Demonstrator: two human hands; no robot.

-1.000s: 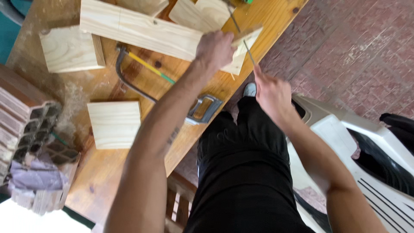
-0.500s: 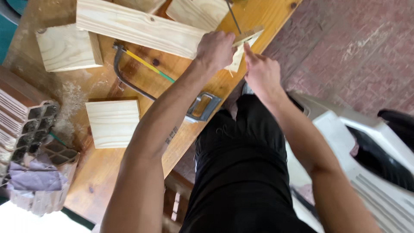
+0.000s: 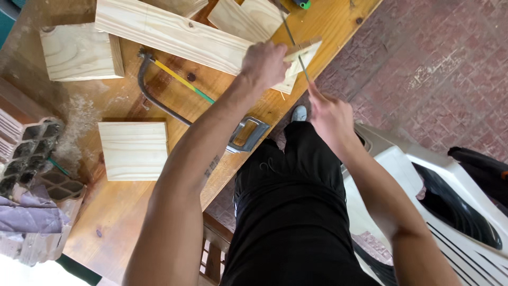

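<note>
My left hand presses down on the near end of a long pale wooden plank where it overhangs the edge of the orange wooden table. My right hand, off the table edge, grips a thin metal rod-like tool that slants across the plank's cut end, right beside my left fingers. Whether the tool is a file or a blade I cannot tell.
A hacksaw with a metal handle lies on the table between two square wood blocks. Another board lies at the top. Hollow clay bricks stand left, and a white plastic chair right on the brick floor.
My right hand pushed the thin tool up toward the plank end, then drew back down to about where it started. My left hand stayed on the plank.
</note>
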